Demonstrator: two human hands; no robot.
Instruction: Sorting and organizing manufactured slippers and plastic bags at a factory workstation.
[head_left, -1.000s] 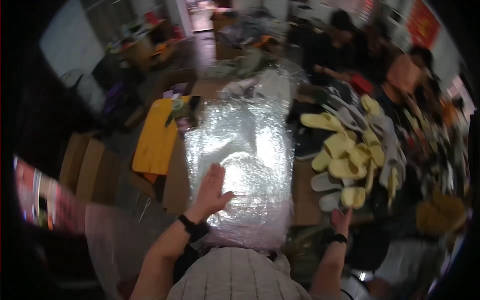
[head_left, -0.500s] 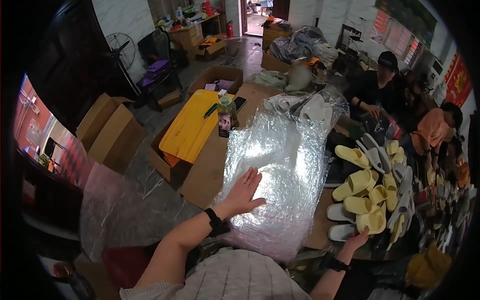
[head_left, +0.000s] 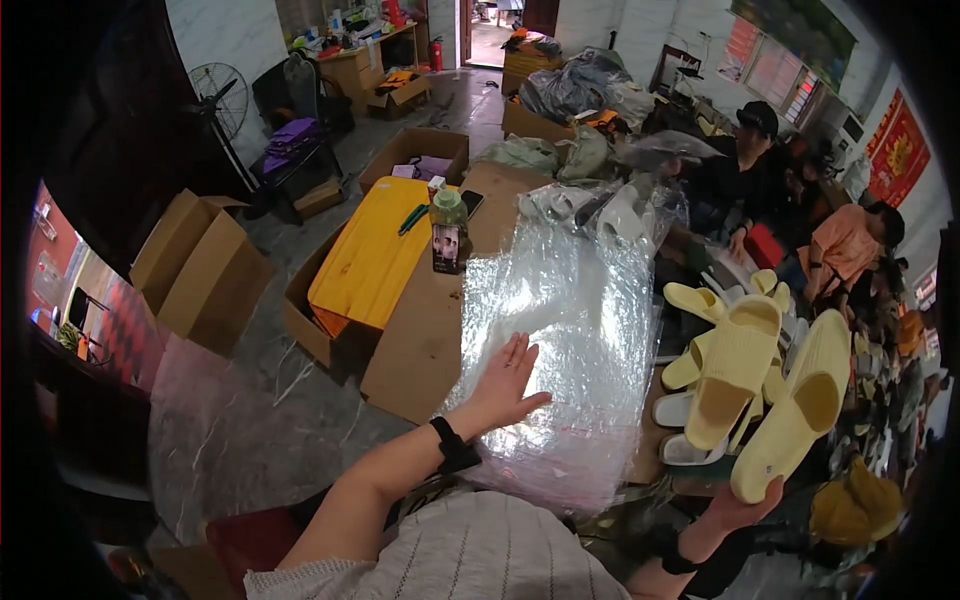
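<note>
My left hand (head_left: 503, 385) rests flat on a stack of clear, shiny plastic bags (head_left: 590, 330), its fingers stretched out. Lower right, my right hand (head_left: 738, 507) grips the near end of a pale yellow slide slipper (head_left: 790, 425), which is raised and tilted. A second yellow slipper (head_left: 735, 370) stands up close on its left; whether my fingers also hold that one is hidden. Behind and beneath them lie more yellow slippers (head_left: 695, 300) and white slippers (head_left: 690, 450). Grey-white slippers (head_left: 625, 215) sit in clear plastic at the far end of the bags.
Left of the bags are a yellow board (head_left: 370, 250), a green-capped bottle (head_left: 448, 208) and a phone (head_left: 446, 248). Open cardboard boxes (head_left: 205, 270) stand on the floor. Across the pile, a person in black (head_left: 740, 165) and one in orange (head_left: 845, 240) sit at work.
My right hand has lifted yellow slippers up out of the pile toward me. My left hand stays flat on the bags. The person in black has moved a hand, and the view has shifted slightly.
</note>
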